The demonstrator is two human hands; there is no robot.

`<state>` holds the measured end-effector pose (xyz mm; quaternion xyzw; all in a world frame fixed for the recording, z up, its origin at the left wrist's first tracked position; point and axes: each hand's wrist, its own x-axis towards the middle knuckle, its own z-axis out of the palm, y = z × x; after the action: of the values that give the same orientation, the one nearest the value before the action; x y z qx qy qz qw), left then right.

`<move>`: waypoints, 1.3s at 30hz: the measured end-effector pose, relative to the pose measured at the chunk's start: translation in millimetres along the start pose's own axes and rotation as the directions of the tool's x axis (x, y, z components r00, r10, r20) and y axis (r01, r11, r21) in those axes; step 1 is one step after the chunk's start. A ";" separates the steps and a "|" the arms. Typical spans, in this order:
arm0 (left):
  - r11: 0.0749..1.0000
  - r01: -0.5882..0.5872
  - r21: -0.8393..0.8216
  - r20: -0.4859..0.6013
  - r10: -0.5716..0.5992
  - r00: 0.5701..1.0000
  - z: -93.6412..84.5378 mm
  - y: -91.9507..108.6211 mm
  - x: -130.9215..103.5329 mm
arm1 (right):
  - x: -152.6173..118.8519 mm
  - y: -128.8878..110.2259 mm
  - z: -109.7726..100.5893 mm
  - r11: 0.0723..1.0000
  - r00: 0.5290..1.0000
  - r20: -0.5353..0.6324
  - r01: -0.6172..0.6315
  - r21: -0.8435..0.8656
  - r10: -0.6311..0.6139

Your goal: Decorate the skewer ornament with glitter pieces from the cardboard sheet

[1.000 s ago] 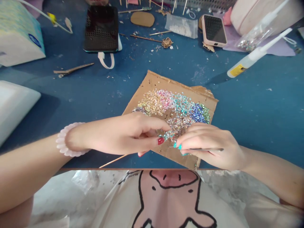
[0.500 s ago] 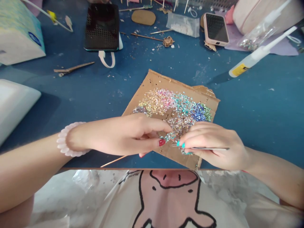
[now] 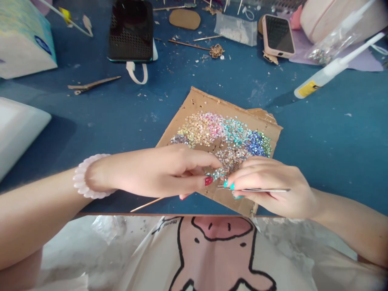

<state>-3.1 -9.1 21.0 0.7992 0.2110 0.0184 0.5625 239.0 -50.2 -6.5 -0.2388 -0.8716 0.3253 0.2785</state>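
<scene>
A tilted piece of brown cardboard [image 3: 188,106] lies near the table's front edge, covered with small shiny gems [image 3: 212,125] in yellow, pink, teal, blue and green groups. My right hand [image 3: 269,184] pinches thin metal tweezers [image 3: 263,190], their tips pointing left toward my other hand. My left hand [image 3: 169,169] reaches over the cardboard's left side, thumb and index finger around a small teal jewelled piece [image 3: 218,173]. A thin wooden stick [image 3: 147,205] sticks out below my left hand; whether that hand holds it cannot be made out.
On the blue table [image 3: 100,121] are a black device [image 3: 131,32], a phone [image 3: 279,35], a glue bottle [image 3: 321,81], a metal clip [image 3: 93,83], a plastic bag [image 3: 235,30] and a flower-tipped stick [image 3: 216,51]. A tissue box [image 3: 27,44] stands at the back left.
The tweezer tips have shifted slightly left, and my right hand with them. The camera view has moved a little. Both hands keep their grips.
</scene>
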 end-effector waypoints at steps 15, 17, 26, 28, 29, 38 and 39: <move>1.000 0.009 -0.004 -0.007 -0.009 1.000 0.3 -1.0 -1.6 | 1.1 -0.2 -0.8 1.000 1.000 0.011 0.008 -0.009 -0.008; 1.000 0.015 0.000 -0.019 -0.015 1.000 0.4 -0.2 -1.2 | 0.8 0.0 -0.8 1.000 1.000 0.012 0.008 -0.002 -0.008; 1.000 -0.004 0.011 -0.020 0.005 1.000 0.6 -0.1 -1.2 | 0.4 -1.1 -0.8 1.000 1.000 0.016 0.002 0.023 -0.003; 1.000 -0.001 0.010 -0.019 0.001 1.000 0.4 0.0 -1.4 | 0.8 -1.5 -1.2 0.999 1.000 0.017 0.002 0.033 -0.003; 1.000 0.000 0.008 -0.018 0.000 1.000 0.2 0.3 -1.4 | 1.1 -1.7 -1.6 0.999 1.000 0.018 0.002 0.038 -0.002; 1.000 0.018 0.002 -0.013 -0.018 1.000 0.2 1.5 -1.6 | -0.1 -4.4 -6.9 0.992 1.000 0.005 -0.009 0.125 0.008; 1.000 0.019 0.004 -0.016 -0.019 1.000 0.5 1.8 -1.5 | -0.5 -4.6 -7.8 0.988 1.000 -0.012 -0.013 0.151 0.015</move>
<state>-3.7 -10.5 22.8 0.7980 0.2234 0.0191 0.5594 243.2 -50.2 1.5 -0.2252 -0.8410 0.3906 0.2990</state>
